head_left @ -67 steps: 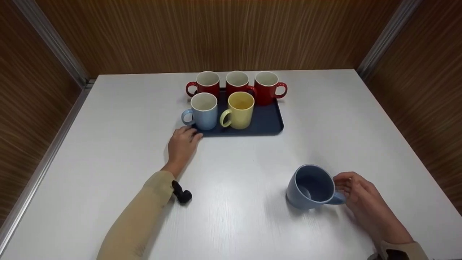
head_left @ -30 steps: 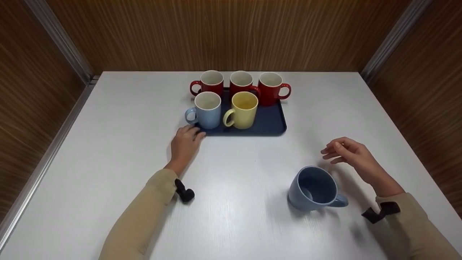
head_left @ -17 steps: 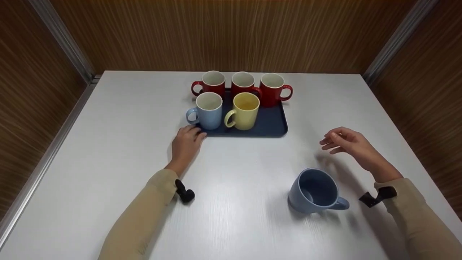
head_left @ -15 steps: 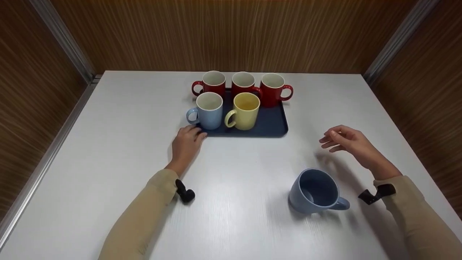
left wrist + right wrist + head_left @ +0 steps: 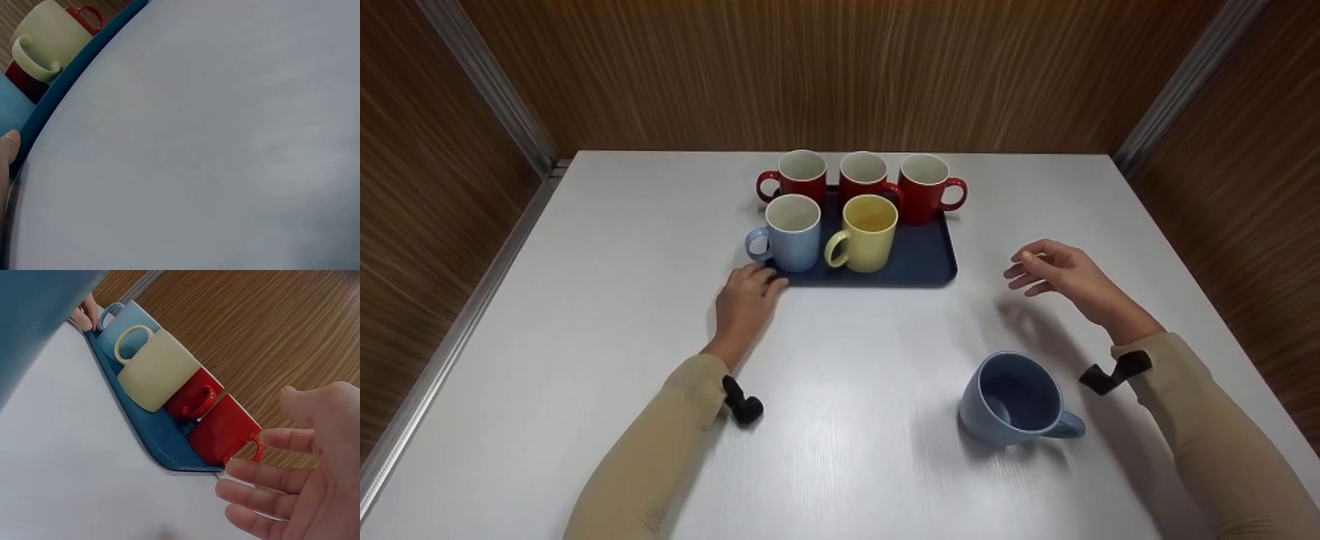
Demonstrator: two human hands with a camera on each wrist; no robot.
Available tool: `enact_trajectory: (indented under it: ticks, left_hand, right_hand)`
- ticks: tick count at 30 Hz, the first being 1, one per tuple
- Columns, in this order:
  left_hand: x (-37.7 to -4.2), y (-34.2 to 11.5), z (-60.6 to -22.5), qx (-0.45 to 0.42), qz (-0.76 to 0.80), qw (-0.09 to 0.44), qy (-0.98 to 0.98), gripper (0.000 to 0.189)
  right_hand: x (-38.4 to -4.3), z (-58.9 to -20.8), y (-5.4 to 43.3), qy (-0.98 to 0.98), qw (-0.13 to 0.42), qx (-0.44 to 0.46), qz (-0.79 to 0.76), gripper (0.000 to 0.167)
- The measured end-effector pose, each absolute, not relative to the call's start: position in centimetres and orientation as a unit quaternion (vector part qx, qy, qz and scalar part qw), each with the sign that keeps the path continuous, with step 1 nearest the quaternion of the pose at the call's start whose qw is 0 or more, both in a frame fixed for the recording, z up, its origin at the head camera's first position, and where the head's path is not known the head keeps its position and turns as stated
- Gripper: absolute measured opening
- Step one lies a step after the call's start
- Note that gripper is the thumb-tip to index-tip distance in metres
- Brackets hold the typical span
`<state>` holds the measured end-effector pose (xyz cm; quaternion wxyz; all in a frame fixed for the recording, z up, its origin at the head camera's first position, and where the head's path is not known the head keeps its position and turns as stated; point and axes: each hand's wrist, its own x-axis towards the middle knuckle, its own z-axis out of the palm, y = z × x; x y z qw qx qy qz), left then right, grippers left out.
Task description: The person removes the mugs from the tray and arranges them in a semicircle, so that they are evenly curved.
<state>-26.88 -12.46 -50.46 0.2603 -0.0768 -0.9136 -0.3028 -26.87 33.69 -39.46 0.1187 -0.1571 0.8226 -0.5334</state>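
My left hand [image 5: 746,304] holds the front left corner of the dark blue tray [image 5: 919,259], its thumb [image 5: 10,143] against the front rim. On the tray stand a light blue mug [image 5: 795,244], a yellow mug [image 5: 871,240] and, behind them, three red mugs [image 5: 919,199]. My right hand [image 5: 1065,277] hovers over the table to the right of the tray, fingers spread and loosely bent, holding nothing. A wide blue mug [image 5: 997,416] stands upright on the table nearer to me, its handle pointing right. The right hand is apart from it.
The white table [image 5: 840,465] is bounded by a wood-grain panel [image 5: 840,75] at the back and similar panels at both sides. The tray's front right part is bare. Both sleeves carry black wrist mounts [image 5: 1117,371].
My right hand has let go of the wide blue mug's handle and moved away from me, then a little left toward the tray. The left hand keeps its place at the tray corner.
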Motion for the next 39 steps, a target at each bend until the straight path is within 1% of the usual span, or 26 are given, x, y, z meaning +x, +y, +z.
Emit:
enact_trajectory:
  ticks: [12, 17, 32, 36, 39]
  left_hand:
    - [-27.0, -12.3, -50.5, -0.077, -0.296, 0.264, -0.915, 0.033]
    - [-26.9, -12.3, -50.4, -0.076, -0.299, 0.272, -0.911, 0.031]
    - [-26.8, -12.2, -50.4, -0.079, -0.305, 0.270, -0.910, 0.031]
    - [-26.8, -12.4, -50.3, -0.079, -0.299, 0.274, -0.911, 0.031]
    - [-26.9, -12.4, -50.4, -0.078, -0.295, 0.266, -0.914, 0.032]
  right_hand:
    - [-29.2, -38.6, 32.4, 0.820, 0.122, -0.143, -0.541, 0.030]
    - [-30.4, -38.5, 31.8, 0.818, 0.121, -0.123, -0.548, 0.035]
    - [-33.4, -38.4, 30.1, 0.830, 0.123, -0.062, -0.540, 0.043]
    - [-34.2, -38.7, 29.5, 0.833, 0.125, -0.050, -0.537, 0.045]
    - [-34.9, -39.3, 29.2, 0.836, 0.125, -0.037, -0.533, 0.049]
